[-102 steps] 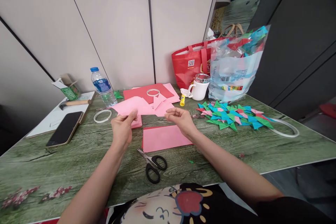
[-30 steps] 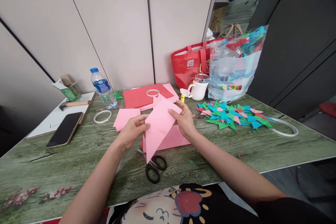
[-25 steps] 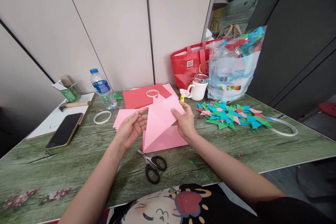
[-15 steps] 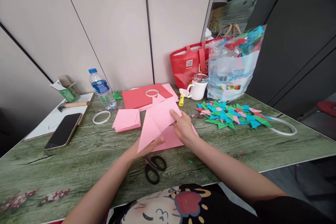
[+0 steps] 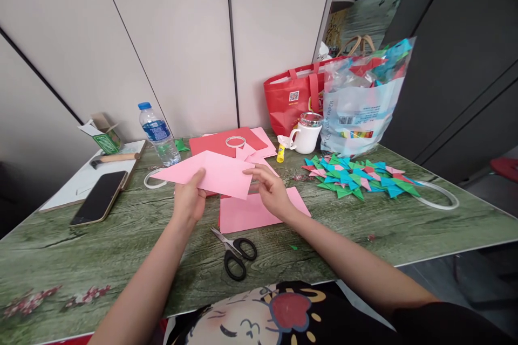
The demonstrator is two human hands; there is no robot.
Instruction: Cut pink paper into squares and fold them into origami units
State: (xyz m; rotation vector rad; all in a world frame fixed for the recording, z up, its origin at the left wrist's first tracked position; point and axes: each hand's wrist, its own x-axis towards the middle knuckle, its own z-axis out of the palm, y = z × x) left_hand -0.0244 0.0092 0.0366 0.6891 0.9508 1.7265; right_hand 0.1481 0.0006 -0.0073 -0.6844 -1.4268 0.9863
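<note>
My left hand (image 5: 188,199) is closed on a folded sheet of pink paper (image 5: 218,171), its thumb on the near face. The paper tapers to a point at the left and is held above the table. My right hand (image 5: 272,194) has its fingertips on the paper's right edge, pinching it. Below lies another flat pink sheet (image 5: 259,214). Scissors (image 5: 235,256) with black handles rest on the table in front of it, blades partly apart. Behind the held paper are a red sheet (image 5: 210,143) and a roll of white tape (image 5: 235,142).
At the left are a water bottle (image 5: 158,132), a phone (image 5: 99,198), a hammer (image 5: 115,158) and a small green box (image 5: 104,135). To the right stand a white mug (image 5: 306,137), a glue stick (image 5: 280,153), a red bag (image 5: 289,108), a plastic bag (image 5: 360,113) and folded paper pieces (image 5: 352,175).
The folded pink paper has swung up and left, its point now facing left. My left hand has come from beneath it to its lower edge, while my right hand has shifted to its right edge.
</note>
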